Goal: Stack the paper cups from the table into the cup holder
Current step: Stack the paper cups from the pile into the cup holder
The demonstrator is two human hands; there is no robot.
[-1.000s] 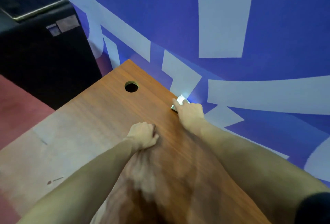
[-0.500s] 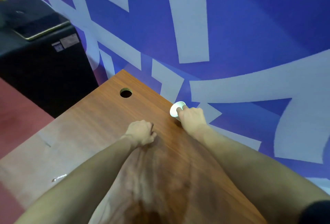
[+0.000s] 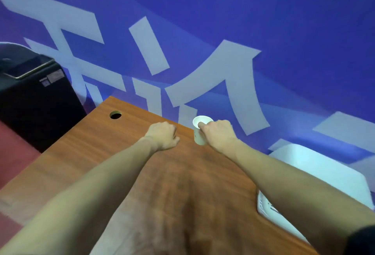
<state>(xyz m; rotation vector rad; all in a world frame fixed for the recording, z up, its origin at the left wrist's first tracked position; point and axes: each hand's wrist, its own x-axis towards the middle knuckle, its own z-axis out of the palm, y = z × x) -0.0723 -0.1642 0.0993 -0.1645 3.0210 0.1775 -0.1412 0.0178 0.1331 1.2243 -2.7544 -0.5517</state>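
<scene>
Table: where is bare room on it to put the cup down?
The table is bare on its left part, between the round hole, the left edge and the left hand. Bare wood also lies between the two forearms. It is crowded at the far edge, where the right hand grips the cup, and at the right edge by a white object.

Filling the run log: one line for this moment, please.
right hand: grips white paper cup, upright | left hand: fist on brown wooden table
</scene>
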